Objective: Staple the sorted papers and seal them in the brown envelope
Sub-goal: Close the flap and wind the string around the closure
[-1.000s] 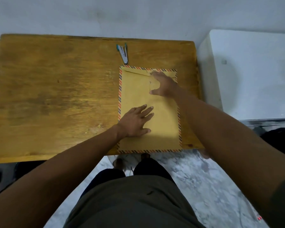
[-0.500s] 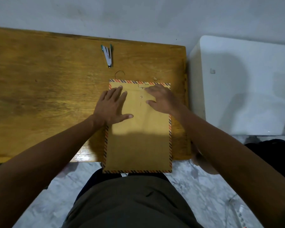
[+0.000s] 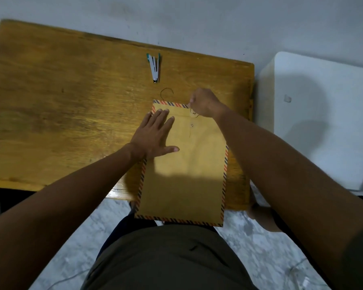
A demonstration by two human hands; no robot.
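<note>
Envelope (image 3: 182, 170) is my landmark, so I tell every place from it. It is brown with a striped edge, and it lies on the wooden table (image 3: 61, 114). Its long side runs from me to the wall, and its near end hangs off the table edge over my lap.

Left of the middle, my left hand (image 3: 155, 136) lies flat and open on the envelope's upper left part, holding it down. Past the envelope's far edge lies the stapler (image 3: 154, 68), well apart, and nothing touches it. I cannot see the papers, so I think they are inside.

At the far right corner, my right hand (image 3: 205, 102) is curled shut, pinching the thin string (image 3: 166, 92). The string loops just past the far edge. The two small round buttons (image 3: 192, 119) sit just near that hand, one behind the other along the long side. I think winding the string around them comes next, and my right hand is the nearer one.
</note>
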